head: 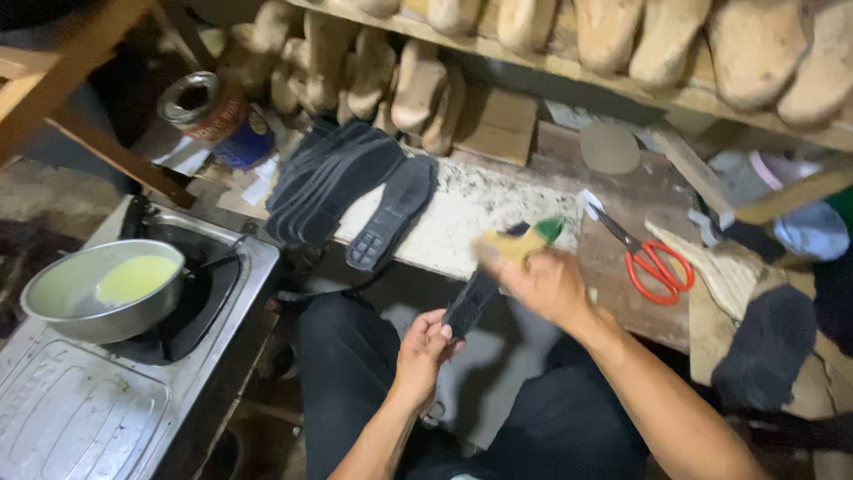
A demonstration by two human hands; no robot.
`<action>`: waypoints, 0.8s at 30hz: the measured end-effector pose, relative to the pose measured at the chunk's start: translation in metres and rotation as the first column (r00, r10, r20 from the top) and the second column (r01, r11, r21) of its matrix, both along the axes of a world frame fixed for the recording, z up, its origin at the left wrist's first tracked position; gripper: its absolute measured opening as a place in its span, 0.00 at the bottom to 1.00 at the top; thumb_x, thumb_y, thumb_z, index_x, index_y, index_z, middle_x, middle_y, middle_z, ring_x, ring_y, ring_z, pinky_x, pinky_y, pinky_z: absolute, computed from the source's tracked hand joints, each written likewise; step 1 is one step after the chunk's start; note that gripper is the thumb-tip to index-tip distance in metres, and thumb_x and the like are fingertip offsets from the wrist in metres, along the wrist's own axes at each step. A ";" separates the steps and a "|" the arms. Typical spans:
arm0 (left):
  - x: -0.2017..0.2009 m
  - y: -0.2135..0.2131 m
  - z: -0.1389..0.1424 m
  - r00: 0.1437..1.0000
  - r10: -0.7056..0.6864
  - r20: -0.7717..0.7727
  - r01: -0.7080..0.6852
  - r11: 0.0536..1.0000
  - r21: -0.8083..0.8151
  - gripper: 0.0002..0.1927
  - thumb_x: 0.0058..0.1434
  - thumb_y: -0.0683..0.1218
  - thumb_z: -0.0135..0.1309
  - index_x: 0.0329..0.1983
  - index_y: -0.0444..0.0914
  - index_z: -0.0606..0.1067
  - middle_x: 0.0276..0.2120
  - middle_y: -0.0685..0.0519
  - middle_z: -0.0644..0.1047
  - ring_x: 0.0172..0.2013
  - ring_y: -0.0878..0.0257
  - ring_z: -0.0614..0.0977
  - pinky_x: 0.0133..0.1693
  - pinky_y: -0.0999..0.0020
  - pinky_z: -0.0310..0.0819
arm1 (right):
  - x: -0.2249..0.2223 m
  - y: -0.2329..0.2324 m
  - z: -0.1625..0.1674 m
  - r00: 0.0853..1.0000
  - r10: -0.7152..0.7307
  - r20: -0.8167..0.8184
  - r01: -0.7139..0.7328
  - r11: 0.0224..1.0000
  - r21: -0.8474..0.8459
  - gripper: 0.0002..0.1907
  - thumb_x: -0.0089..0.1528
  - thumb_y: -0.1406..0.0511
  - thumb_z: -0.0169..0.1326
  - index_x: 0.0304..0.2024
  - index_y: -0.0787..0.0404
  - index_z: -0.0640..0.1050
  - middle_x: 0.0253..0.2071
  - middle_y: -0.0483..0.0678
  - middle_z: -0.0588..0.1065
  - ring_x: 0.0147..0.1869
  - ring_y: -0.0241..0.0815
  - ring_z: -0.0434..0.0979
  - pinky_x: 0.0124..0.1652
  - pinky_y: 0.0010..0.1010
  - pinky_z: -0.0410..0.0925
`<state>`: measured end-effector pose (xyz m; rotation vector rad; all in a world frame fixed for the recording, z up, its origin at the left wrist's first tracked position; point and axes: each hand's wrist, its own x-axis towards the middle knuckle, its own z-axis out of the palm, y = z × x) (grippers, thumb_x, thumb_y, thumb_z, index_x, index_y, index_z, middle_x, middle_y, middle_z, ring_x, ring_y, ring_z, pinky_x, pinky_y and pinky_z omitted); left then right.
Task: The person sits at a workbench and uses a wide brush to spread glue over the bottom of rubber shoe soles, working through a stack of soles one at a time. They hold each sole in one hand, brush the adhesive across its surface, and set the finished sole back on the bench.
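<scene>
The left hand has its grip clamped on the lower end of a black sole, fingers curled round its edge, holding it up over the lap. The right hand has its grip closed on a yellow brush with a green tip, blurred, and it lies against the upper end of the sole. Both hands hang just in front of the worktop.

On the worktop, left of the hands, more black soles lie fanned in a stack. Red-handled scissors lie just right of the right hand. A tin lies on its side at the far left of the worktop. Above, a shelf carries rows of pale shoe lasts.

At the lower left a stove bears a metal bowl with yellowish liquid in it.
</scene>
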<state>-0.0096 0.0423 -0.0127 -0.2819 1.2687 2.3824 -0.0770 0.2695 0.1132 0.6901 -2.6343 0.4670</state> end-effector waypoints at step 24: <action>0.001 0.008 0.033 0.981 -0.089 -0.172 0.071 0.992 -0.108 0.27 0.56 0.31 0.58 0.59 0.32 0.70 0.58 0.49 0.76 0.49 0.66 0.80 0.51 0.72 0.76 | 0.023 0.056 0.041 0.828 -0.406 0.386 0.558 0.663 -0.499 0.15 0.63 0.59 0.62 0.42 0.66 0.84 0.32 0.46 0.82 0.34 0.33 0.79 0.36 0.29 0.71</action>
